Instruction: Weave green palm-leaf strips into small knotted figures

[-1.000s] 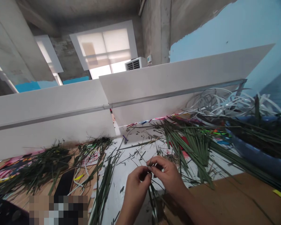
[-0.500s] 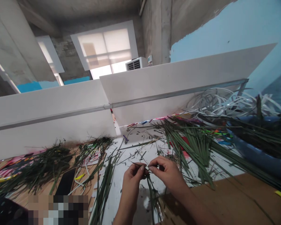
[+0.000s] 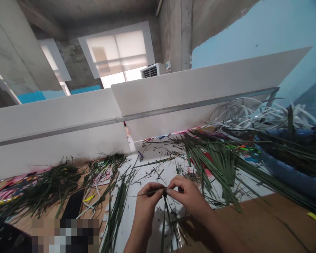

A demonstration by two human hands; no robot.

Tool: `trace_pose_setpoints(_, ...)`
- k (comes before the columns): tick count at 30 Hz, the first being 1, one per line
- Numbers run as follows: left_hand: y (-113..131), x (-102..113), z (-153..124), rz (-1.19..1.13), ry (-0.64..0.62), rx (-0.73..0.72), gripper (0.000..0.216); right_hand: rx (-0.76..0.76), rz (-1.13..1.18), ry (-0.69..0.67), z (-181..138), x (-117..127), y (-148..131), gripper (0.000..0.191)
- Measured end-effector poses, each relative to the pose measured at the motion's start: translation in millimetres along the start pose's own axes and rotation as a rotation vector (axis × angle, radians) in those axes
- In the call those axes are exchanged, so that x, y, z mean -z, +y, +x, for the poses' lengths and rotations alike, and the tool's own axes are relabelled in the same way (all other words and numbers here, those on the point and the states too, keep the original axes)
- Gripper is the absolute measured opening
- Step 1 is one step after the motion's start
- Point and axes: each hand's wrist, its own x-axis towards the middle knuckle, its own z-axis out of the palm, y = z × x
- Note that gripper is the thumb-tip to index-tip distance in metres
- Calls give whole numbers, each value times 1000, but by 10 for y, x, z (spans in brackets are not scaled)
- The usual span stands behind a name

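Observation:
Both hands meet over the white tabletop at the lower middle, fingertips nearly touching. My left hand (image 3: 148, 200) pinches dark green leaf strips (image 3: 164, 218) between thumb and forefinger. A thin end sticks out to the left past its fingers, while several strips hang down below. My right hand (image 3: 185, 195) has thumb and forefinger pinched on the same strips, just right of the left thumb. The exact spot where the strips cross is small and partly covered by the fingertips. A bundle of long green leaves (image 3: 118, 211) lies left of my left wrist.
A fan of green leaves (image 3: 223, 165) lies to the right, near a blue basin (image 3: 289, 172) holding more leaves. White coiled strips (image 3: 242, 112) sit behind it. On the left are a dark phone (image 3: 73, 204), a white cable (image 3: 94, 200) and a leaf heap (image 3: 58, 182). Cardboard (image 3: 252, 225) lies front right.
The strips in my fingers have shifted; the hanging ends now spread apart more and one end points left. My left hand has turned slightly and moved a little left. Both hands stay pinched together.

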Motion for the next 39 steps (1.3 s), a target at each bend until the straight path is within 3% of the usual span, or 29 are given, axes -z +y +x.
trace_pose_setpoints(7, -25, 0, 40, -29, -52, -4, 15, -86, 95, -15, 0, -12, -30, 15)
trace_pose_setpoints(17, -63, 2, 35, -40, -55, -26, 19, -69, -52, 29, -36, -45, -43, 6)
trace_pose_setpoints(32, -87, -7, -38, 445, -9, -352, 8, -128, 259, -49, -20, -76, -26, 9)
trace_pose_setpoints(39, -105, 22, -28, 527, -33, -392, 17, -120, 316, -40, -34, -91, -60, 6)
